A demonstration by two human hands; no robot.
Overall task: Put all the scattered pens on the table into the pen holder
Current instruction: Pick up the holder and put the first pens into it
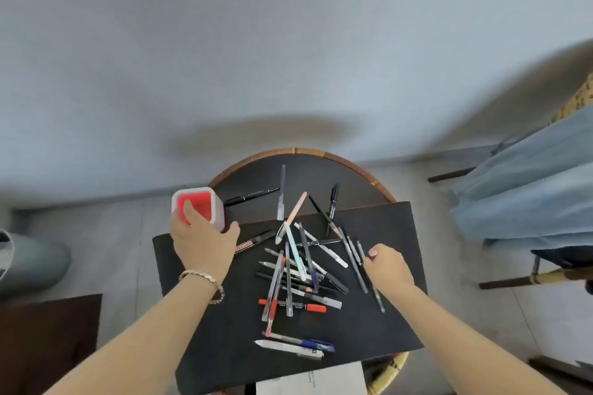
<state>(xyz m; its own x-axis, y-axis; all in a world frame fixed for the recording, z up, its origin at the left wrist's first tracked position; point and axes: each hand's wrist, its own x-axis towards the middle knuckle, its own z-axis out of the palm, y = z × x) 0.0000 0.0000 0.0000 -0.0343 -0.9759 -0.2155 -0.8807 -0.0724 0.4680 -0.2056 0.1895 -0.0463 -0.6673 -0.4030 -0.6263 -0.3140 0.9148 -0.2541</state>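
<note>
Pens (298,269) between hands, holder (199,207) left.

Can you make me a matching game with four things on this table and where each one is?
Things:
1. pen holder
2. blue-capped pen
3. red pen
4. right hand

Places:
A. near edge of the black mat, beside a white pen
B. on dark pens at the right side of the pile
C. gripped by the left hand at the table's left edge
D. low in the middle pile, lying crosswise

Pairs: 1-C, 2-A, 3-D, 4-B
</note>
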